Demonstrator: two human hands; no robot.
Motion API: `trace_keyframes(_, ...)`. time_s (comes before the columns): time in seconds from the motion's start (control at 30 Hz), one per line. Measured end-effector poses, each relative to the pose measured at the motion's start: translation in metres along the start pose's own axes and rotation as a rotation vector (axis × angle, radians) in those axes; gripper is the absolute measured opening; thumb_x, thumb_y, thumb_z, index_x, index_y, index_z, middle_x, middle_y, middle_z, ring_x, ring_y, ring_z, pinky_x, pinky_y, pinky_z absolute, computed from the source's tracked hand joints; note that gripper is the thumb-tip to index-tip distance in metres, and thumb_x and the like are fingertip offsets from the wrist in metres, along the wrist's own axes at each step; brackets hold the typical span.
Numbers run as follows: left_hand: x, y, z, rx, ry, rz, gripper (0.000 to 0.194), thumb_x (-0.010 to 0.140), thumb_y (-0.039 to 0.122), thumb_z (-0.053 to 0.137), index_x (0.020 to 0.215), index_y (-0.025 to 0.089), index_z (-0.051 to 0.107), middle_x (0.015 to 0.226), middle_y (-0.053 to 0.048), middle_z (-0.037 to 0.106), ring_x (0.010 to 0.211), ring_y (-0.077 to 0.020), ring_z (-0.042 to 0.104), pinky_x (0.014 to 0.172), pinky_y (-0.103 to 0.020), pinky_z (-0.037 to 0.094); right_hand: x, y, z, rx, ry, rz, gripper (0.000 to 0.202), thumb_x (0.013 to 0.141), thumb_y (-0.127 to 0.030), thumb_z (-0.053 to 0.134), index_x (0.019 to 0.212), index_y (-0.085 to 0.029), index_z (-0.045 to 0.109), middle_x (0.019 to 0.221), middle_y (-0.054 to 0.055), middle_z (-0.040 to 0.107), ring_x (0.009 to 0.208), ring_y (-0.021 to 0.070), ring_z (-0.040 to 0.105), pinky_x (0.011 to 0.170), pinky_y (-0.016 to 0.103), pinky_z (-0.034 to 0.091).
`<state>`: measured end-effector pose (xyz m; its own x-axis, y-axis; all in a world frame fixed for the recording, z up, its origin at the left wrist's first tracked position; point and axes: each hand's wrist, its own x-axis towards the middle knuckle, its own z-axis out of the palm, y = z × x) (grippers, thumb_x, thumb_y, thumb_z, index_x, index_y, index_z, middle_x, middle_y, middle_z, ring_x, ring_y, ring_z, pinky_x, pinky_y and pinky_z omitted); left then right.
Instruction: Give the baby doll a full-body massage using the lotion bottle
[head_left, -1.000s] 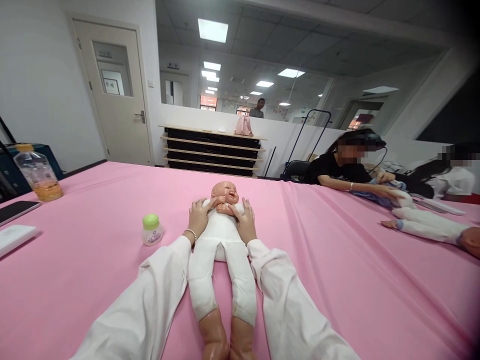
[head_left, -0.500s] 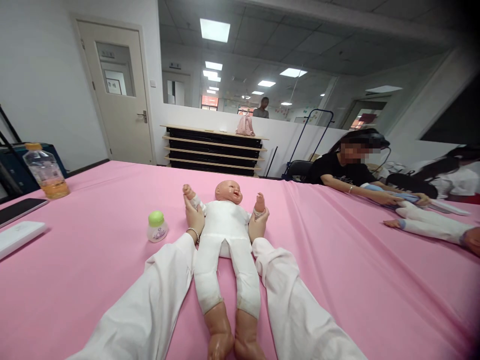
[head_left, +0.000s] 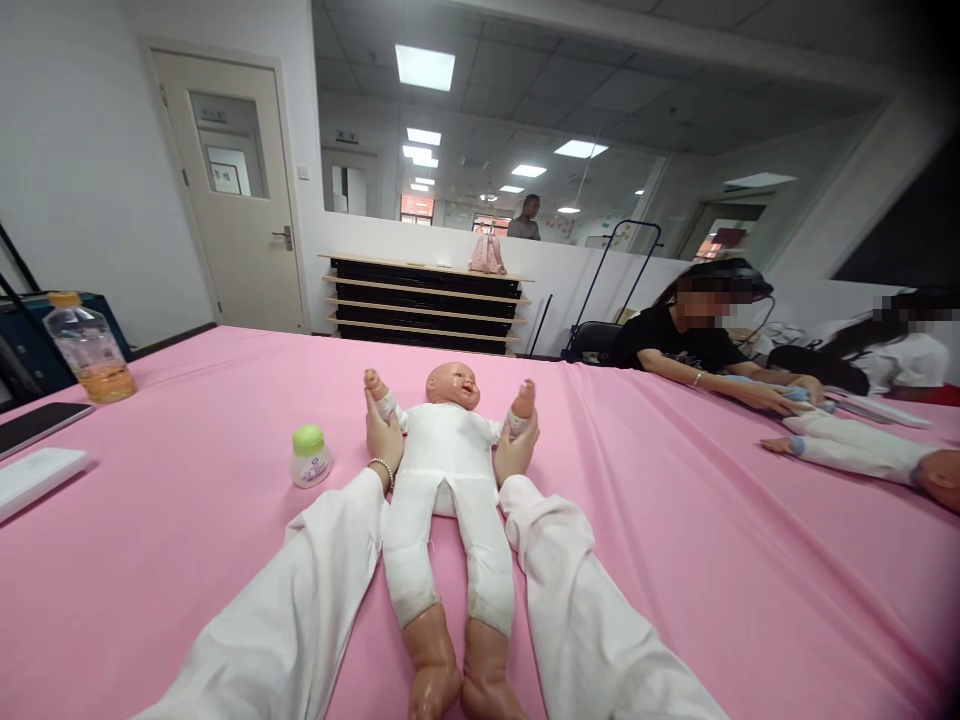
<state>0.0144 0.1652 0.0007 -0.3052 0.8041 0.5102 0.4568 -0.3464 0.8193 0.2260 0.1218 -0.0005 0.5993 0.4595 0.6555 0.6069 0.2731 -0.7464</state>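
Note:
A baby doll (head_left: 448,450) with a white cloth body lies on its back on the pink tablecloth (head_left: 630,560), its head away from me and its bare feet towards me. My left hand (head_left: 384,436), with a beaded bracelet at the wrist, is closed round the doll's arm on the left. Round the other doll arm my right hand (head_left: 516,450) is closed as well. Both doll hands stick up above my fingers. Left of my left wrist stands a small white jar (head_left: 310,458) with a green lid.
At the left edge are a bottle (head_left: 91,350) of amber liquid, a dark phone (head_left: 43,428) and a white flat box (head_left: 41,482). On the right a co-worker (head_left: 701,335) handles another doll (head_left: 870,445). A slatted rack (head_left: 424,305) stands behind the table.
The doll's arm in my right hand has tilted slightly outward and up. My left hand keeps its hold. The co-worker's hands have shifted at the other doll.

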Motion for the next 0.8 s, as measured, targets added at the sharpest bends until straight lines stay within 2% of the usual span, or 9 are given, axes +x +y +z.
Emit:
trace_keyframes(0.07,-0.001,0.006,0.001,0.068,-0.068,0.107,0.067,0.083,0.018,0.04,0.142,0.022,0.009,0.127,-0.012,0.048,0.11,-0.0245,0.049,0.089,-0.038,0.043,-0.002,-0.006,0.001,-0.045,-0.136,-0.132,0.053,0.08,-0.02,0.041,0.133,-0.021,0.034,0.133,0.013,0.033,0.124,0.0241,0.035,0.098,0.044,0.036)
trace_keyframes(0.17,-0.001,0.011,0.005,0.196,-0.175,0.35,0.057,0.083,0.013,0.037,0.138,0.023,0.028,0.124,-0.011,0.049,0.11,-0.0244,0.044,0.092,-0.041,0.038,-0.003,-0.01,0.004,-0.135,-0.333,-0.352,0.046,0.079,-0.013,0.042,0.123,-0.026,0.05,0.139,0.008,0.025,0.129,0.0258,0.028,0.1,0.047,0.033)
trace_keyframes(0.27,-0.001,0.014,0.007,0.339,-0.22,0.475,0.05,0.084,0.012,0.036,0.131,0.028,0.042,0.125,-0.01,0.047,0.106,-0.0246,0.043,0.091,-0.04,0.037,-0.003,-0.011,0.006,-0.209,-0.431,-0.553,0.04,0.082,-0.013,0.045,0.115,-0.031,0.057,0.144,0.003,0.019,0.134,0.0278,0.014,0.104,0.051,0.025)
trace_keyframes(0.37,-0.001,0.017,0.006,0.453,-0.282,0.569,0.047,0.084,0.016,0.04,0.127,0.036,0.046,0.122,-0.008,0.048,0.099,-0.0256,0.042,0.085,-0.04,0.039,-0.003,-0.012,0.006,-0.244,-0.482,-0.632,0.043,0.084,-0.013,0.043,0.118,-0.036,0.054,0.144,0.0,0.018,0.135,0.0272,0.01,0.105,0.051,0.023)
trace_keyframes(0.5,-0.001,0.021,0.005,0.532,-0.314,0.581,0.049,0.083,0.017,0.041,0.126,0.039,0.045,0.119,-0.008,0.048,0.096,-0.0258,0.041,0.082,-0.04,0.039,-0.002,-0.014,0.006,-0.254,-0.506,-0.621,0.045,0.083,-0.013,0.044,0.119,-0.038,0.052,0.139,0.001,0.029,0.131,0.0251,0.021,0.103,0.05,0.026)
trace_keyframes(0.6,-0.001,0.019,0.004,0.5,-0.317,0.534,0.052,0.083,0.014,0.039,0.128,0.038,0.043,0.12,-0.008,0.048,0.097,-0.0248,0.042,0.083,-0.039,0.04,-0.003,-0.012,0.008,-0.209,-0.487,-0.55,0.044,0.082,-0.012,0.041,0.118,-0.034,0.055,0.134,0.004,0.035,0.127,0.0242,0.028,0.103,0.048,0.027)
trace_keyframes(0.7,-0.002,0.014,0.004,0.374,-0.258,0.446,0.057,0.08,0.007,0.036,0.131,0.032,0.04,0.117,-0.009,0.05,0.1,-0.023,0.045,0.088,-0.038,0.039,-0.003,-0.003,0.01,-0.118,-0.397,-0.33,0.047,0.078,-0.009,0.036,0.117,-0.026,0.055,0.129,0.008,0.038,0.124,0.0235,0.033,0.101,0.047,0.031)
trace_keyframes(0.8,-0.003,0.008,0.003,0.222,-0.153,0.281,0.061,0.078,0.007,0.038,0.136,0.024,0.031,0.114,-0.011,0.053,0.104,-0.0232,0.048,0.091,-0.04,0.039,-0.002,0.003,0.009,0.031,-0.262,-0.094,0.049,0.076,-0.011,0.038,0.123,-0.02,0.047,0.123,0.01,0.044,0.116,0.0215,0.042,0.096,0.042,0.039)
